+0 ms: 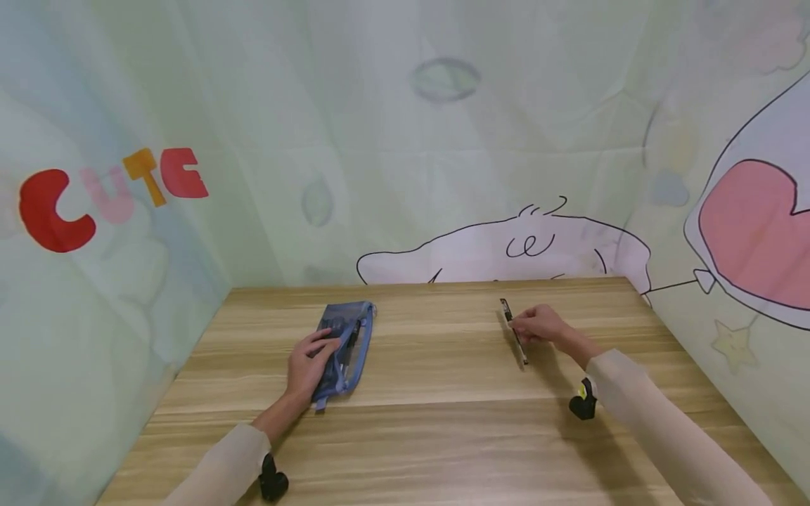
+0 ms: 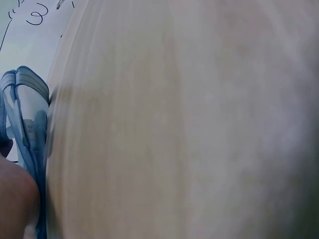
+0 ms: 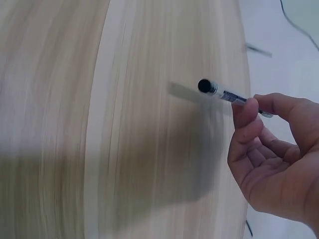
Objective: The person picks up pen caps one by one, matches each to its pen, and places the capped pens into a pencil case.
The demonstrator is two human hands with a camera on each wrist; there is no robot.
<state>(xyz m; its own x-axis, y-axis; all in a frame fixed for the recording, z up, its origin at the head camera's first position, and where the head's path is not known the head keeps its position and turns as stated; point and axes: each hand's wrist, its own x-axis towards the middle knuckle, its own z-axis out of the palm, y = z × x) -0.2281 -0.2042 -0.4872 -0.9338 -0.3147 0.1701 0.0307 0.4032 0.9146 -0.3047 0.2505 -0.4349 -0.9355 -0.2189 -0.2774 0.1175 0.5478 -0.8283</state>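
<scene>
A blue see-through pencil case (image 1: 362,355) lies on the left half of the table, its zipped side gaping. Inside it a dark pen (image 1: 352,342) shows, and other contents are hard to make out. My left hand (image 1: 308,369) holds the case along its left part, thumb near the opening; the left wrist view catches only the case's blue edge (image 2: 34,79) and a bit of the hand. On the right, my right hand (image 1: 539,326) pinches a pen (image 3: 228,95) with a clear barrel and black end between thumb and fingers, raised above the table with its shadow beneath.
The wood-grain table (image 1: 430,450) ends at a back edge against a printed cloth backdrop (image 1: 405,154). More cloth hangs along the left and right sides. A black wrist device (image 1: 583,400) sits at the right cuff, another (image 1: 273,480) at the left.
</scene>
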